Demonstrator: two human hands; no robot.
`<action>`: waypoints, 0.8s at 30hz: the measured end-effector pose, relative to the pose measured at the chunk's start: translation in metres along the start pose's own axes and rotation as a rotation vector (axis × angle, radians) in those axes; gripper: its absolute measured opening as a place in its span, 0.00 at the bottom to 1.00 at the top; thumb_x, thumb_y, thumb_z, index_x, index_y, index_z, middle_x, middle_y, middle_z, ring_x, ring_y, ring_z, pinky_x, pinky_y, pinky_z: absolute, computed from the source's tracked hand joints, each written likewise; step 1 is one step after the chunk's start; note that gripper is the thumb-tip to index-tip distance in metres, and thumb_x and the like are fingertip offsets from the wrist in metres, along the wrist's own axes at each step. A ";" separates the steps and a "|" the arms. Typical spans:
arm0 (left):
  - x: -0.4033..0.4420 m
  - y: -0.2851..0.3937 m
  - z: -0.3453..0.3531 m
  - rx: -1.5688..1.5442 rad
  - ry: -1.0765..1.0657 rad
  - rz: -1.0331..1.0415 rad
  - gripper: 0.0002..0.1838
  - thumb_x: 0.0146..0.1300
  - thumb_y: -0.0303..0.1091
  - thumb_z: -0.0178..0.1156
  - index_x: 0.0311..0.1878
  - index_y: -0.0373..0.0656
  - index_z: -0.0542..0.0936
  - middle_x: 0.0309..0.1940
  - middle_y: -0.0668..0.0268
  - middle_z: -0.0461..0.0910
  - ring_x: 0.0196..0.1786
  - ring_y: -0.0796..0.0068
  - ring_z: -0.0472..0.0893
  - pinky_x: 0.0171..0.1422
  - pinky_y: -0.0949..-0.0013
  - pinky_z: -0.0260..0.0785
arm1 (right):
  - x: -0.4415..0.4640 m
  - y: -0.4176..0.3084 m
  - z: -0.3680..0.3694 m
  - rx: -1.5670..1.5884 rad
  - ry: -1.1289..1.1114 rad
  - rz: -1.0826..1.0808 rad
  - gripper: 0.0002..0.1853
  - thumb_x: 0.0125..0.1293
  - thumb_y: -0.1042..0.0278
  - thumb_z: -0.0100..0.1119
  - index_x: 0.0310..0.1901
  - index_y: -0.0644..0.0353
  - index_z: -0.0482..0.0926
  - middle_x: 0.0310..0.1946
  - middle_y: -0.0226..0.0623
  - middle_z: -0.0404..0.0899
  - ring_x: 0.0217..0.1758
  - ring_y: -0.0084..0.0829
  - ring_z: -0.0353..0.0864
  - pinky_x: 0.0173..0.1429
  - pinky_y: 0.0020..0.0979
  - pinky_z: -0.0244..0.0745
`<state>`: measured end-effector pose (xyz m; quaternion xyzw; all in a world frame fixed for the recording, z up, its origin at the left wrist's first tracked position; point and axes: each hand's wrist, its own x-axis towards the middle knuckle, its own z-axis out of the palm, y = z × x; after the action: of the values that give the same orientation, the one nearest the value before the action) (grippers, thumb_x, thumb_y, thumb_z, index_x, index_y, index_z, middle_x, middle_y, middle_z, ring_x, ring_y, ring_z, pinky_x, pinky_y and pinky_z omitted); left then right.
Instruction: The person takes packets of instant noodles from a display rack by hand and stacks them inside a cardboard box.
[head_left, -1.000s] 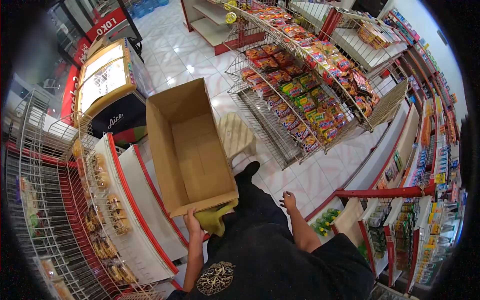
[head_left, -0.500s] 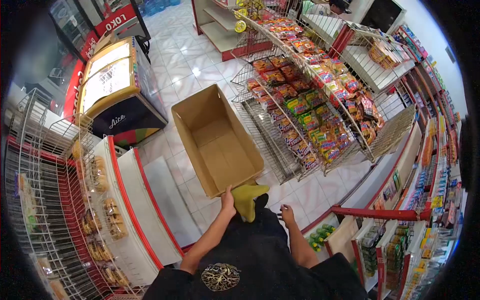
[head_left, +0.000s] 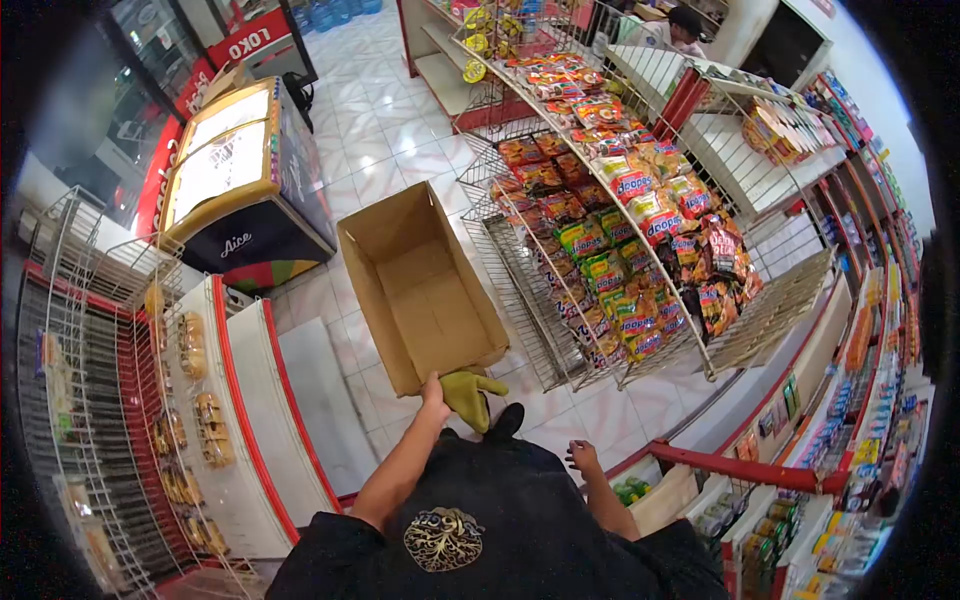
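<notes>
My left hand point(head_left: 433, 398) is closed at the near edge of a cardboard box point(head_left: 440, 310), with a crumpled olive-green cloth point(head_left: 472, 396) bunched against its fingers. Part of its grip is hidden, so I cannot tell how firmly it also holds the box edge. The box stands on the tiled floor, its top open and no goods showing inside. To the right, my right hand point(head_left: 582, 457) hangs over the floor with fingers loosely apart, holding nothing.
A wire rack point(head_left: 560, 350) of instant noodle packets point(head_left: 620, 240) stands right of the box. An ice cream freezer point(head_left: 240, 240) is at the far left. Bread packs point(head_left: 210, 430) fill the left shelf. A red-edged counter point(head_left: 750, 468) with drinks lies right. Another person point(head_left: 665, 32) is at the back.
The box's near end has shifted slightly left, together with my left hand and the cloth. The view has turned a little. My right hand stays free at my side.
</notes>
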<state>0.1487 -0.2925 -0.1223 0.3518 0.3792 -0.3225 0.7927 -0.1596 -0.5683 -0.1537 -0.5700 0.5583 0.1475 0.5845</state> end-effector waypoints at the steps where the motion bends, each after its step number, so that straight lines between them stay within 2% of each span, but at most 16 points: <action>1: 0.000 -0.001 -0.001 -0.015 0.009 0.010 0.21 0.64 0.44 0.50 0.53 0.39 0.71 0.47 0.55 0.78 0.50 0.56 0.79 0.52 0.50 0.74 | 0.008 -0.010 -0.005 -0.011 -0.020 -0.022 0.20 0.68 0.55 0.55 0.54 0.61 0.73 0.35 0.38 0.80 0.32 0.31 0.83 0.30 0.34 0.78; 3: -0.016 0.007 0.013 -0.011 0.028 0.006 0.21 0.65 0.45 0.50 0.54 0.39 0.71 0.47 0.55 0.78 0.51 0.55 0.79 0.54 0.49 0.73 | 0.023 -0.029 -0.015 -0.034 -0.053 -0.048 0.19 0.68 0.55 0.55 0.52 0.61 0.74 0.35 0.37 0.80 0.31 0.31 0.83 0.30 0.34 0.78; 6: -0.041 0.018 0.043 -0.007 0.065 0.028 0.21 0.66 0.46 0.49 0.54 0.40 0.71 0.48 0.55 0.78 0.51 0.55 0.79 0.55 0.49 0.73 | 0.047 -0.053 -0.030 -0.094 -0.124 -0.116 0.20 0.68 0.56 0.54 0.55 0.60 0.72 0.42 0.40 0.80 0.38 0.34 0.83 0.37 0.38 0.79; 8: -0.055 0.015 0.048 0.007 0.125 0.055 0.22 0.67 0.47 0.48 0.55 0.40 0.71 0.49 0.55 0.78 0.51 0.55 0.79 0.56 0.49 0.72 | 0.051 -0.064 -0.038 -0.101 -0.145 -0.113 0.19 0.68 0.56 0.53 0.54 0.60 0.72 0.42 0.39 0.80 0.38 0.34 0.83 0.37 0.38 0.78; 13: -0.012 0.015 0.018 0.083 0.132 0.044 0.23 0.68 0.50 0.45 0.55 0.40 0.72 0.49 0.55 0.79 0.50 0.56 0.79 0.56 0.50 0.72 | 0.065 -0.087 -0.044 -0.098 -0.179 -0.137 0.18 0.68 0.56 0.53 0.53 0.59 0.74 0.41 0.37 0.81 0.37 0.32 0.83 0.36 0.36 0.77; 17: -0.009 0.039 0.047 0.160 0.052 0.060 0.23 0.68 0.50 0.46 0.55 0.41 0.74 0.48 0.56 0.80 0.49 0.57 0.80 0.55 0.51 0.73 | 0.064 -0.079 -0.048 -0.104 -0.187 -0.128 0.18 0.68 0.56 0.53 0.52 0.59 0.75 0.41 0.36 0.81 0.37 0.31 0.83 0.35 0.34 0.76; 19: -0.001 0.058 0.055 0.057 -0.035 0.099 0.22 0.68 0.47 0.48 0.55 0.40 0.74 0.46 0.57 0.80 0.48 0.58 0.80 0.52 0.53 0.75 | 0.062 -0.068 -0.056 -0.117 -0.193 -0.128 0.17 0.68 0.56 0.53 0.52 0.58 0.75 0.40 0.35 0.81 0.37 0.31 0.83 0.35 0.34 0.76; 22: 0.022 0.079 0.071 0.090 0.023 0.187 0.22 0.67 0.46 0.51 0.55 0.39 0.74 0.46 0.57 0.80 0.47 0.59 0.80 0.50 0.53 0.75 | 0.064 -0.046 -0.063 -0.144 -0.200 -0.088 0.18 0.68 0.55 0.54 0.52 0.59 0.76 0.41 0.35 0.82 0.36 0.30 0.83 0.32 0.33 0.74; 24: 0.048 0.083 0.066 0.109 0.058 0.222 0.22 0.66 0.45 0.52 0.55 0.39 0.74 0.47 0.57 0.80 0.47 0.59 0.80 0.49 0.53 0.76 | 0.065 -0.036 -0.071 -0.132 -0.203 -0.023 0.18 0.67 0.55 0.56 0.50 0.61 0.75 0.38 0.38 0.81 0.33 0.32 0.82 0.32 0.35 0.77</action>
<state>0.2621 -0.3117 -0.1056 0.4431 0.3426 -0.2427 0.7921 -0.1434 -0.6688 -0.1694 -0.5958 0.4787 0.2343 0.6008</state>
